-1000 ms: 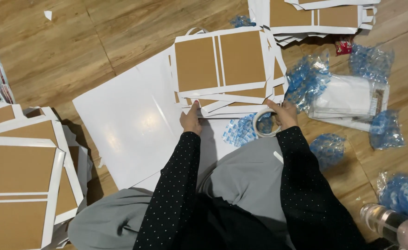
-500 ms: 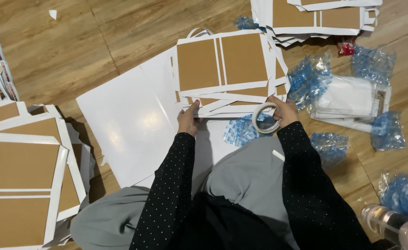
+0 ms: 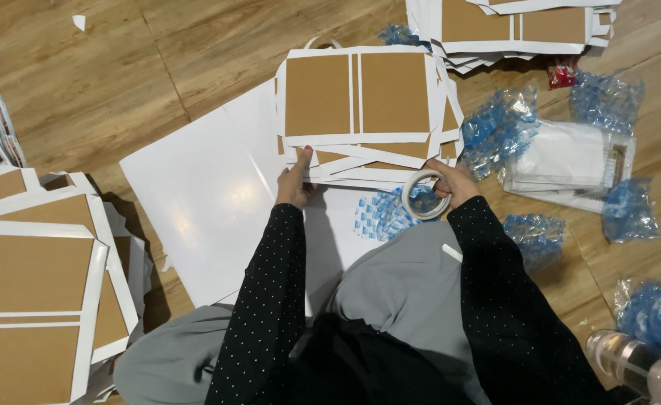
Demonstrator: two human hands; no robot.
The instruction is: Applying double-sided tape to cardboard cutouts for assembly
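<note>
From the head camera, two hands work at the near edge of one stack of brown cardboard panels point(image 3: 360, 105) edged with white tape, which lies at about 12 o'clock from the person's lap. The left hand point(image 3: 297, 180) is closed on the stack's lower left corner, thumb on top and fingers curled around the edge. The right hand point(image 3: 450, 182) touches the stack's lower right edge while one roll of white tape point(image 3: 425, 193) hangs looped around its fingers; how tightly those fingers close cannot be told. The stack rests partly on one large white sheet point(image 3: 203, 195) spread over the wooden floor point(image 3: 120, 67) toward 9 and 10 o'clock. Three piles of taped panels show in all: the one in hand, a second pile point(image 3: 518, 26) at 1 o'clock near the top edge, and a third pile point(image 3: 38, 285) at 8 o'clock. Blue-printed plastic wrappers lie scattered; about seven can be counted, one wrapper point(image 3: 383, 214) just below the stack between the hands, the rest from 1 to 4 o'clock. One clear packet of white sheets point(image 3: 567, 161) lies at 3 o'clock among them. A small red wrapper point(image 3: 561, 73) sits at 2 o'clock.
</note>
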